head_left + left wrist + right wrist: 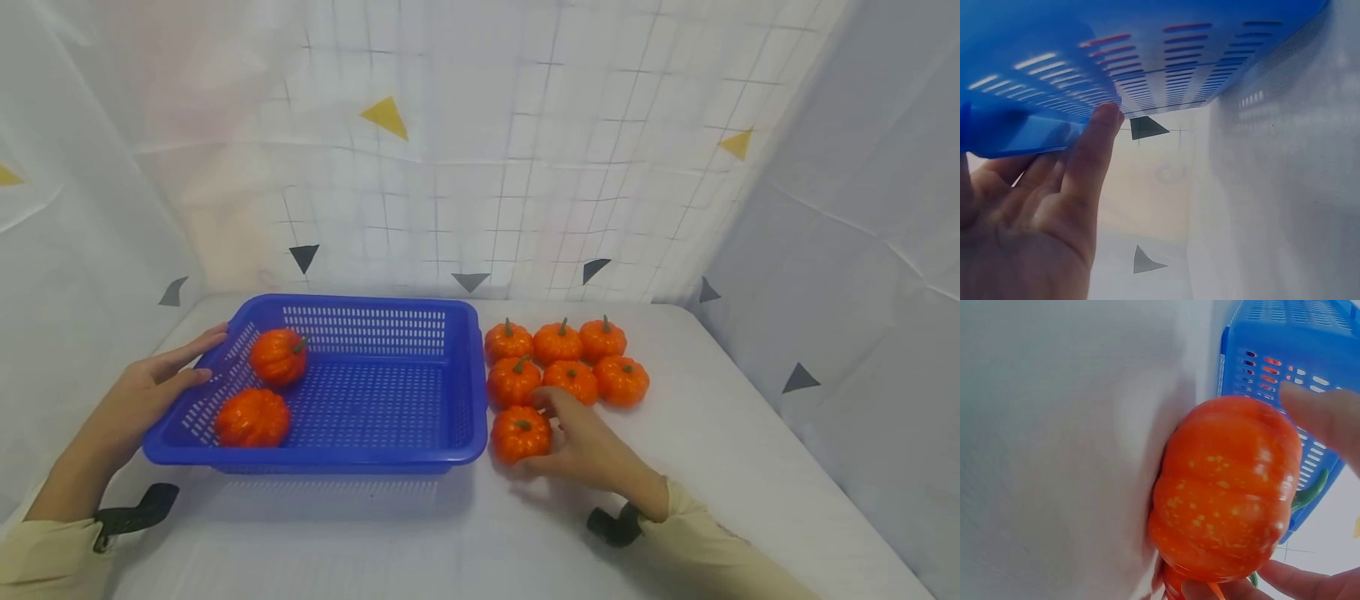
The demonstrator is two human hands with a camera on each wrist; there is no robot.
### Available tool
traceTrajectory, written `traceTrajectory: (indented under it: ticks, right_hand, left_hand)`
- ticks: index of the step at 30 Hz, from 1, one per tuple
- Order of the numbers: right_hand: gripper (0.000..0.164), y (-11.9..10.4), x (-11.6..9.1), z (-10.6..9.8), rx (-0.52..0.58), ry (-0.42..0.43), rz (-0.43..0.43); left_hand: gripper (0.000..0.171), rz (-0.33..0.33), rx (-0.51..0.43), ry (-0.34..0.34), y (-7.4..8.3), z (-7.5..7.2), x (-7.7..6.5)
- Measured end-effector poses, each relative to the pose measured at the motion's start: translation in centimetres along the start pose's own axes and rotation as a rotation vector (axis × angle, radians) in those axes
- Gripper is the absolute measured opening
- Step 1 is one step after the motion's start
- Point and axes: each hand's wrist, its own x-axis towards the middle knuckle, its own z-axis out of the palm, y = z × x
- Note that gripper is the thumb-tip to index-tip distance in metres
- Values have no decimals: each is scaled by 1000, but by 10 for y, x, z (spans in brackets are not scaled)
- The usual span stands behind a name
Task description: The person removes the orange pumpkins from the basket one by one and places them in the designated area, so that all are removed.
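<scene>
Ok so setup's basically all white. The table (360, 546) is white, w/ rounded back corners and soft shadows under the basket (322, 455) and R arm. Behind it there's a creased white back sheet (480, 187) w/ thin dark grid lines and a pinkish tint toward its L side. More sheet on both sides: the L one (67, 125) is pale, the R one (862, 192) looks greyer. Triangles dotted abt, some yellow (387, 117) up high, some dark grey (303, 257) lower down near table level.

Basket's blue plastic w/ slotted walls, sits on the L half of the table, 2 pumpkins (255, 419) inside, both by its L end. Other 7 are on the table just R of it: back row of 3, middle row of 3, then the front pumpkin (517, 443) by itself, near the basket's front R corner.

R hand (588, 442) is curled round that front one, thumb on the near side, fingers on the far side; can't tell how tight tbh. L hand (150, 387) has its fingers mostly straight and apart from the thumb, resting on the basket's L side. Beige sleeves (52, 554), dark strap (131, 518) on each wrist.
</scene>
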Motion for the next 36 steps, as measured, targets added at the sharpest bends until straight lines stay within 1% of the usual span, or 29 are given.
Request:
traceTrajectory:
  ticks: [3, 6, 11, 15, 18, 20, 24, 30, 33, 36]
  right_hand:
    - [75, -1, -1, -3, -29, 7, -20]
    - [72, -1, -1, -3, -45, 15, -29]
    - [70, -1, -1, -1, -41, 18, -36]
    - [72, -1, -1, -3, -43, 4, -38]
    - [76, -3, -1, -9, -51, 4, -47]
    - [79, -7, 1, -14, -50, 18, -77]
    - [78, -26, 9, -25, -35, 51, -145]
    - [69, -67, 28, -37, 14, 60, -231]
    - [65, -85, 37, -40, 16, 49, -274]
    - [65, -104, 50, -35, 15, 29, -309]
  left_hand:
    - [57, 12, -1, -2, 0, 0, 2]
    - [58, 5, 8, -6, 1, 1, 2]
    - [57, 4, 1, -5, 2, 1, 2]
    - [57, -1, 0, -8, 2, 2, 2]
    - [57, 2, 0, -8, 2, 2, 1]
    - [57, 3, -7, -7, 2, 2, 1]
    - [57, 0, -13, -2, 2, 2, 0]
    - [56, 17, -24, 10, -1, 1, -2]
    - [55, 35, -21, 21, -2, 2, 1]
    - [55, 51, -23, 42, -3, 1, -3]
